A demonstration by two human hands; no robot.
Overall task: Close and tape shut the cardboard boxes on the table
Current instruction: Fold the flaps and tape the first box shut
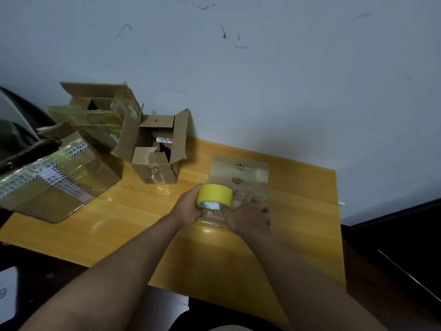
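Observation:
A closed cardboard box [238, 173] with handwritten marks on its top sits on the wooden table [133, 218] in front of me. My left hand [189, 207] grips a yellow tape roll [214, 195] at the box's near edge. Just right of the roll, my right hand [248, 216] lies on the box top, fingers spread, the thumb by the roll's core. A small open box [157, 149] with raised flaps stands at the back left, something white inside it.
A large taped box [59, 185] lies at the table's left edge, with more open boxes [100, 106] piled behind it against the white wall. A dark object [16, 137] sits at far left. A dark floor lies to the right of the table.

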